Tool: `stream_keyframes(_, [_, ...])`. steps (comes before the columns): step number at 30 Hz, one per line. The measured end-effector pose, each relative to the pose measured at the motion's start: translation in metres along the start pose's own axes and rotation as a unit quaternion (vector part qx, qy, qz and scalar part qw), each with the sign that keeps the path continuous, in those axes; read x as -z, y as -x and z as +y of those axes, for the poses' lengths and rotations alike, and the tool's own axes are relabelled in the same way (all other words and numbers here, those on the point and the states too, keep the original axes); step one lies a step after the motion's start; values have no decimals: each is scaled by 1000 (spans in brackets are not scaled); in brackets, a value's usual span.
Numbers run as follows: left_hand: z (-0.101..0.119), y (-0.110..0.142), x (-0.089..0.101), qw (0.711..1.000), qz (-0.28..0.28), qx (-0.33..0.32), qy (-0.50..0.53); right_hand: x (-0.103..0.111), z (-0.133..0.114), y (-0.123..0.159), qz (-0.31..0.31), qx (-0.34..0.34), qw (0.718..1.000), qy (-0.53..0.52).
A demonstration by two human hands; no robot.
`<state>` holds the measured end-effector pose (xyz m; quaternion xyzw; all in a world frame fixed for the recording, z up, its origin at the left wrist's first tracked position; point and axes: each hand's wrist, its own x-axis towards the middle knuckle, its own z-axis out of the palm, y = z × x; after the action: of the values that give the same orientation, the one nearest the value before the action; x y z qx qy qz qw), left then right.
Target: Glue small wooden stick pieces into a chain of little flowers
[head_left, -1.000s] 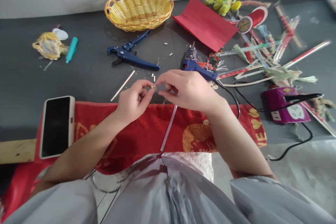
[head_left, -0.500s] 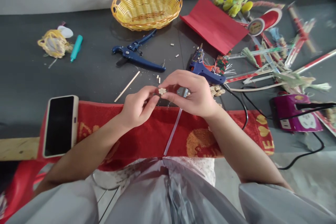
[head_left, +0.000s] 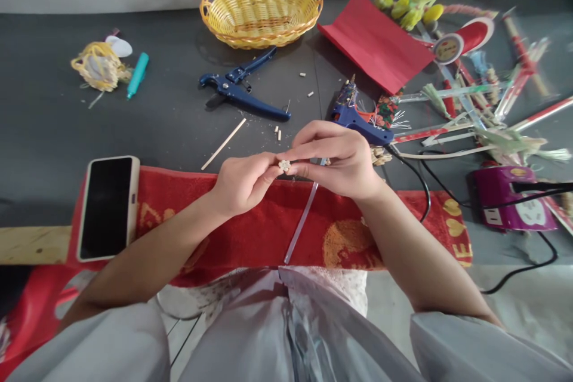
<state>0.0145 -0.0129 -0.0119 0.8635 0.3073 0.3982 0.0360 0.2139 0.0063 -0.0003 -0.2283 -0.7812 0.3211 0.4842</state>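
Between the fingertips of both hands sits a small pale flower-shaped piece (head_left: pixel 284 165), its petals clustered round a middle. My left hand (head_left: pixel 246 182) pinches its left side with thumb and forefinger. From the right, my right hand (head_left: pixel 338 158) grips it with thumb and fingers, the forefinger arched above. Both hands are over the back edge of a red towel (head_left: pixel 255 239). A clear glue stick (head_left: pixel 301 224) slants across the towel, its upper end behind my right hand. Just beyond that hand lies a blue glue gun (head_left: pixel 358 122).
Blue cutting pliers (head_left: pixel 244 92), a thin wooden stick (head_left: pixel 224 143) and tiny cut pieces (head_left: pixel 278 134) lie ahead. A yellow basket (head_left: pixel 262 9) stands behind. A phone (head_left: pixel 108 209) rests left. Red paper (head_left: pixel 376 42), a red ribbon spool (head_left: pixel 465 40) and a purple power adapter (head_left: pixel 513 198) are right.
My left fingertips have come in against the flower-shaped piece, which has turned slightly and now shows its petals more clearly. The whole view has shifted a little.
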Motion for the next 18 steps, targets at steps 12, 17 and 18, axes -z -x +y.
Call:
stream_keyframes(12, [5, 1, -3, 995, 19, -27, -92, -3, 0, 1, 4, 11, 1000, 24])
stream_keyframes(17, [-1, 0, -2, 993, 26, -35, -113, -8, 4, 4, 14, 14, 999, 49])
stream_keyframes(18, [-2, -1, -1, 991, 29, -42, -123, -10, 6, 4, 15, 21, 998, 56])
